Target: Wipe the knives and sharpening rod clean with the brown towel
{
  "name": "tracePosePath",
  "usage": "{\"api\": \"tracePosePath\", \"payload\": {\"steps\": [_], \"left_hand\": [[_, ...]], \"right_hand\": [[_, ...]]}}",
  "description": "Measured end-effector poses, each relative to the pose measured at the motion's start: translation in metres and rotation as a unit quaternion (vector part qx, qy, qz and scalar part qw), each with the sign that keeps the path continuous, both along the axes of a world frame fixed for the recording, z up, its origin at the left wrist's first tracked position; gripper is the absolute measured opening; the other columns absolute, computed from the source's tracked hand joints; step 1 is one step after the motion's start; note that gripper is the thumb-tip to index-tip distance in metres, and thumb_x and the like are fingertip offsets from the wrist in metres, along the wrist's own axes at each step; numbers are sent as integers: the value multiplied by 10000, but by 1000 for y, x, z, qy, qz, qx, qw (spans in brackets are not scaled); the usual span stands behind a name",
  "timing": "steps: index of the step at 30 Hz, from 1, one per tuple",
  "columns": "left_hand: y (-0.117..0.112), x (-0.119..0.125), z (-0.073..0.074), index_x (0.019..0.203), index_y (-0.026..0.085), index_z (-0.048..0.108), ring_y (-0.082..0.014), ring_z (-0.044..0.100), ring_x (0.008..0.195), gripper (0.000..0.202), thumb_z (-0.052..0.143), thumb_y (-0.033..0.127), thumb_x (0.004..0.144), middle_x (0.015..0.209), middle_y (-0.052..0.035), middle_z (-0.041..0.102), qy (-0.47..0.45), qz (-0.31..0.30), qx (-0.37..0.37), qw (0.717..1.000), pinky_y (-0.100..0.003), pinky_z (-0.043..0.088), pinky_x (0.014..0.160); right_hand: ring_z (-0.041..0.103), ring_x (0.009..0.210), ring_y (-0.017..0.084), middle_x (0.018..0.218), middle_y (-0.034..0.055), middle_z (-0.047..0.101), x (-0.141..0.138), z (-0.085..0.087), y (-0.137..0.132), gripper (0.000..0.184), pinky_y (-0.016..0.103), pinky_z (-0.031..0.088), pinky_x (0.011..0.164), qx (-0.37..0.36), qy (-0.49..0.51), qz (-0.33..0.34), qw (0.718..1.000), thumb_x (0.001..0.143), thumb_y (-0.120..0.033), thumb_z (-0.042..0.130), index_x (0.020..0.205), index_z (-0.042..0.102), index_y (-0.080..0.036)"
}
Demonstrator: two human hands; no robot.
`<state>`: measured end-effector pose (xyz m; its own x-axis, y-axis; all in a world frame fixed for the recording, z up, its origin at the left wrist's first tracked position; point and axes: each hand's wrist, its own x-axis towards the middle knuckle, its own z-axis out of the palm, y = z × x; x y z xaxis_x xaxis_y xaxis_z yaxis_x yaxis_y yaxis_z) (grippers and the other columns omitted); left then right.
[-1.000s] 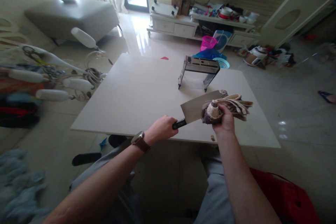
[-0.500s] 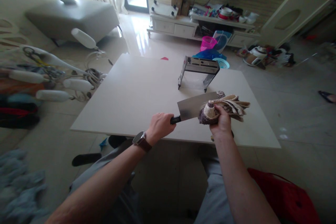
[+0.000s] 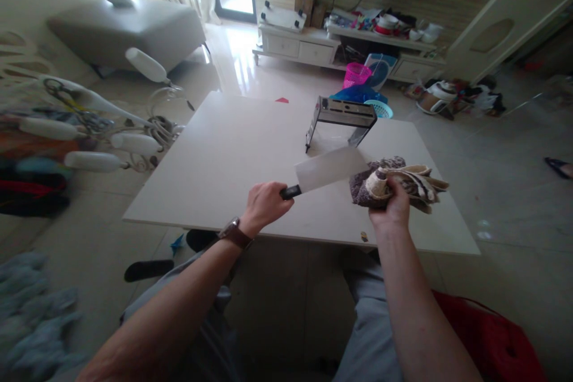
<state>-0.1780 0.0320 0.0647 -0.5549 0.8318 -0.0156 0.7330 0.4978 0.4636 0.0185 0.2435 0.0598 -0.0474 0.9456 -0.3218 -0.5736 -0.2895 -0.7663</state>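
My left hand [image 3: 268, 203] is closed round the black handle of a cleaver [image 3: 329, 170], held over the white table [image 3: 215, 173] with its broad blade pointing right. In my right hand [image 3: 396, 203] is a bunched brown and cream cloth [image 3: 369, 188], gripped with the thumb on top. The blade's far end comes close to the cloth's left edge; whether they touch I cannot tell. Behind the blade stands a metal knife rack [image 3: 344, 108] with clear lower sides, holding no visible knives.
A small brown item [image 3: 364, 237] lies at the table's near edge, and a red piece [image 3: 282, 99] at its far edge. Beyond the table are a pink basket [image 3: 357, 74] and a light-blue basket [image 3: 380, 108]. White lamp arms [image 3: 134, 143] stand close to the left side.
The cloth in my right hand has moved right, away from the cleaver. My left hand has shifted slightly left and up with the cleaver, and more of the blade shows.
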Motion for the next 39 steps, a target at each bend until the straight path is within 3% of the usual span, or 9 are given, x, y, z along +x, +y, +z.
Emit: {"api": "tracePosePath", "payload": {"steps": [2,4,9,11,13,22,28,35,39], "left_hand": [[1,-5,-1,637,201,633,-174,545,589,174,604,324,755,565,-19,568,-104,42,35,993,-308,289,590],[4,-7,-2,586,197,542,-126,433,495,224,623,347,731,498,20,456,-276,68,85,955,-292,261,542],[5,-1,3,559,219,370,-55,250,394,283,625,291,657,447,76,320,-670,31,212,711,-247,158,442],[2,2,6,551,209,379,-51,239,381,258,603,257,672,415,73,300,-734,-4,207,647,-232,153,432],[-2,3,7,546,200,401,-57,246,369,238,577,247,698,385,59,299,-765,-33,186,615,-223,169,424],[-3,13,4,495,196,404,-74,245,347,267,587,298,660,346,32,281,-831,-68,109,541,-218,192,411],[-2,16,5,472,208,393,-79,204,340,284,597,322,632,329,34,261,-834,-55,69,545,-218,185,395],[0,21,-3,474,198,447,-80,206,328,264,600,328,645,324,30,273,-850,-106,20,515,-218,194,390],[1,24,-8,501,199,458,-84,223,338,240,591,314,664,332,31,300,-844,-105,-7,526,-219,229,392]], "right_hand": [[750,836,140,912,-43,784,0,5,-3,252,268,641,776,14,8,18,1000,716,-152,736,959,723,-216],[750,866,143,919,-49,786,-1,9,-7,248,278,634,804,36,15,38,998,716,-170,753,956,728,-228],[740,889,144,918,-53,780,-3,18,-21,207,296,613,837,84,32,108,990,727,-218,768,929,737,-251],[730,866,129,907,-60,774,-5,20,-27,233,276,603,831,80,36,132,987,704,-216,793,927,738,-249],[720,841,115,894,-70,768,-8,20,-32,275,258,592,830,75,30,147,986,666,-198,824,921,734,-245],[712,784,128,838,-72,756,-24,14,-57,332,262,599,767,90,-17,203,975,563,-153,871,845,720,-243],[723,807,152,852,-60,770,-28,14,-67,323,295,614,789,95,-36,240,965,576,-179,885,846,718,-243],[712,733,153,811,-50,773,-30,17,-80,330,288,610,730,65,-42,290,954,544,-193,910,826,742,-223],[709,704,160,790,-45,772,-32,13,-84,311,305,609,719,48,-50,290,954,552,-202,908,810,735,-213]]}}
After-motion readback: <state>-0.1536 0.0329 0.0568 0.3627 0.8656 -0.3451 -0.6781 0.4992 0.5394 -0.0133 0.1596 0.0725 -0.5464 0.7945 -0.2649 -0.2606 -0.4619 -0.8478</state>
